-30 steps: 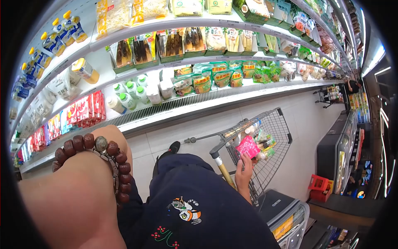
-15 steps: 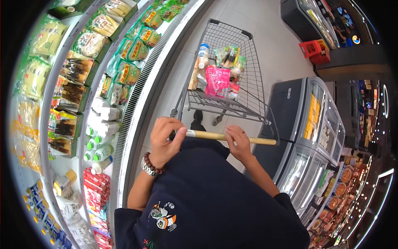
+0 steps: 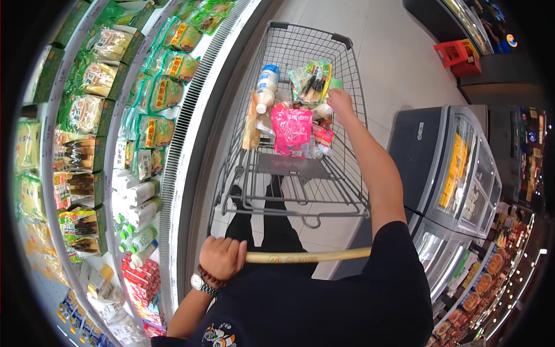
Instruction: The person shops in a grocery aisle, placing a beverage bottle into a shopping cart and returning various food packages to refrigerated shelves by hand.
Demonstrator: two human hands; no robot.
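Note:
My left hand (image 3: 223,258) is closed around the left end of the shopping cart's pale yellow handle (image 3: 298,257). A watch and a beaded bracelet sit on that wrist. With the arm stretched forward, my right hand (image 3: 340,103) is inside the wire shopping cart (image 3: 361,153). Its fingers are bent against a small clear bag with a green top (image 3: 335,84); what they pinch is mostly hidden. Next to it lies a clear and green food packet with dark contents (image 3: 315,82). A bright pink bag (image 3: 292,130) and a white bottle with a blue cap (image 3: 266,87) are further left.
A refrigerated shelf (image 3: 202,87) with packaged foods and bottles runs close along the left. Dark freezer cases (image 3: 425,156) with glass lids stand on the right. Red crates (image 3: 457,56) sit farther off, and tiled floor (image 3: 387,69) lies ahead.
My right hand has left the handle and reached forward into the cart. My left hand has closed round the handle's left end. The cart appears larger and lower in view.

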